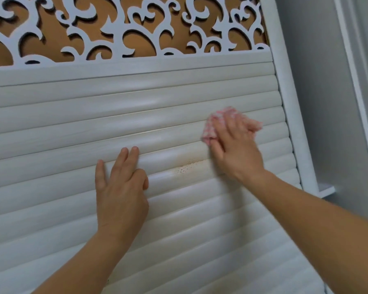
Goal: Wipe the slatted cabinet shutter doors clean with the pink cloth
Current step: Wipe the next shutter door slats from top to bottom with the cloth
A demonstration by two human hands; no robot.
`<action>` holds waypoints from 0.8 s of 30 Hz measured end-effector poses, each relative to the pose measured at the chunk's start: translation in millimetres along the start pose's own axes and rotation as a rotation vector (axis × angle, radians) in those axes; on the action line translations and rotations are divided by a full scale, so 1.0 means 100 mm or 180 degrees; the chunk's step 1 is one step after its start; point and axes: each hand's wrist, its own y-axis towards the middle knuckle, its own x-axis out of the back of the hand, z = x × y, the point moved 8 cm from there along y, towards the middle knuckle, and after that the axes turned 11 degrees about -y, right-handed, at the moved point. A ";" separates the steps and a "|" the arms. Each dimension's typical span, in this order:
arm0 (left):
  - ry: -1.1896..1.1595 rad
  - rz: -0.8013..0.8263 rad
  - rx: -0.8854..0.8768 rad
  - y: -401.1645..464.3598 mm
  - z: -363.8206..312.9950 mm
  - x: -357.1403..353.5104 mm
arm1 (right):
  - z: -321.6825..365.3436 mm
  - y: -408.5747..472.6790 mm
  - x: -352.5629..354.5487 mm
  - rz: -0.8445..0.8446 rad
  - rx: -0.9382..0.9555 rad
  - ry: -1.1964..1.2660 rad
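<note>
Against the shutter door [136,115] we have both hands up. Our right hand [236,145] presses the pink cloth [218,118] flat on the slats, fingers spread over it, thumb hooked at its lower left edge; whether the fingers curl round the cloth we cannot tell, it looks pinned more than gripped. Our left hand [120,187] lies on the slats with straight fingers, holding nothing, bracing the door.

Landmark: the brown speckled stain [187,166] on one slat. The cloth sits up and to the right of the stain, just beside it, the heel of the right hand near the stain's right end. The left hand is to the left of the stain and slightly below, index and middle fingertips a bit above stain level. The right hand is clearly the nearer one, and it has the cloth.

Slats run long-axis left to right, tilting upward to the right in the view, so the stain lies along the slat. We judge the next wipe should come down and leftward along that slat.

Above the stain, well apart, is the white scroll fretwork panel [136,28]; to its right, the white frame post [293,115]. No containers in view.
</note>
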 end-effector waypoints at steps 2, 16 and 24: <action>-0.0052 -0.0021 0.0033 -0.01 0.00 -0.01 | -0.46 0.00 -0.02 0.0183 -0.0591 0.0143; -0.0395 0.0103 -0.0258 -0.07 0.02 -0.05 | 0.72 -0.50 -0.05 -0.0044 -0.0551 0.0285; -0.0655 -0.0071 -0.0271 -0.11 0.20 0.03 | 1.31 -0.54 0.10 -0.0300 0.0442 0.0107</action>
